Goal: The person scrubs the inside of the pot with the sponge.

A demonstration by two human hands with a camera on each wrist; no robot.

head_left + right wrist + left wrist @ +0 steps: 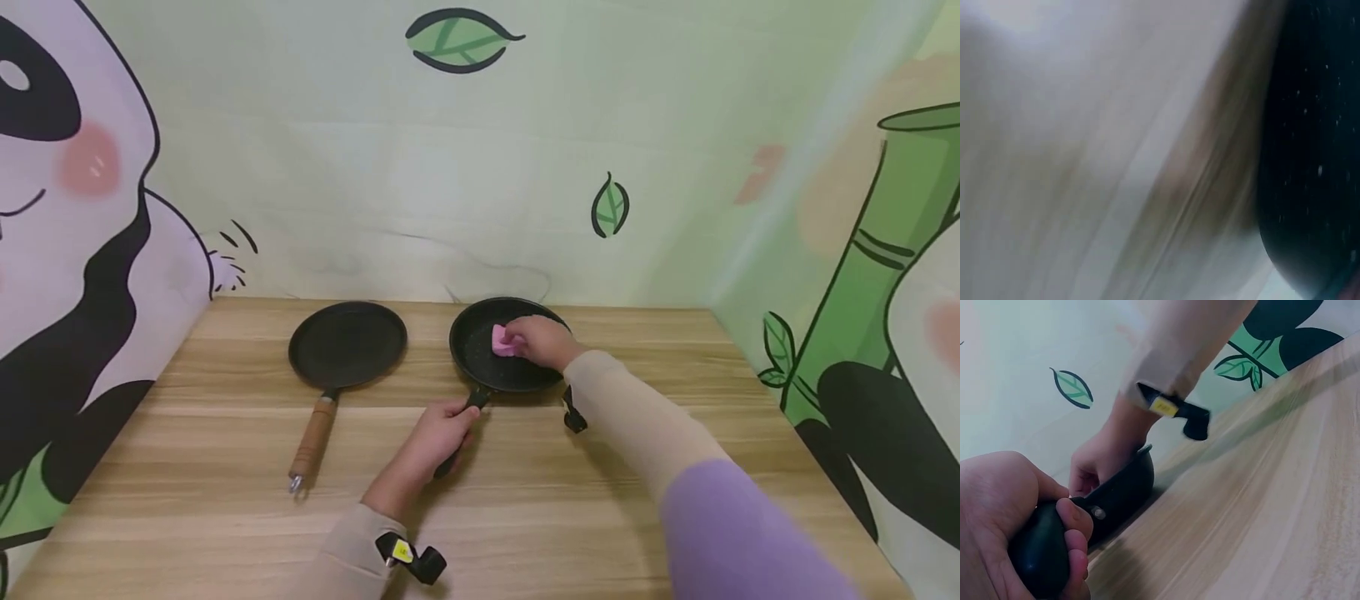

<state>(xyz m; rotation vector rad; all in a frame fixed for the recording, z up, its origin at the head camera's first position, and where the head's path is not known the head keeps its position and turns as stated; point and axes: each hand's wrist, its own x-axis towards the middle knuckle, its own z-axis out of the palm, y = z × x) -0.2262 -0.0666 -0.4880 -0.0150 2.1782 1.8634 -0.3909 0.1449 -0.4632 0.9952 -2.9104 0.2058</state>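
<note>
A black frying pan (471, 354) sits on the wooden table, its handle pointing toward me. My left hand (444, 433) grips that handle, with the fingers wrapped round it and the thumb along the top; the left wrist view shows the handle's rounded end (1041, 556) in the palm. Inside the pan, my right hand (546, 340) pinches a pink sponge (507, 340) against the cooking surface. The right wrist view is blurred and shows the pan's speckled dark side (1310, 150), with the hand itself out of sight.
To the left lies a flat black pan (347, 343) with a wooden handle (313, 437). The wooden table (570, 500) meets a wall (337, 167) printed with leaves, pandas and bamboo. Each wrist carries a small black camera mount (411, 557).
</note>
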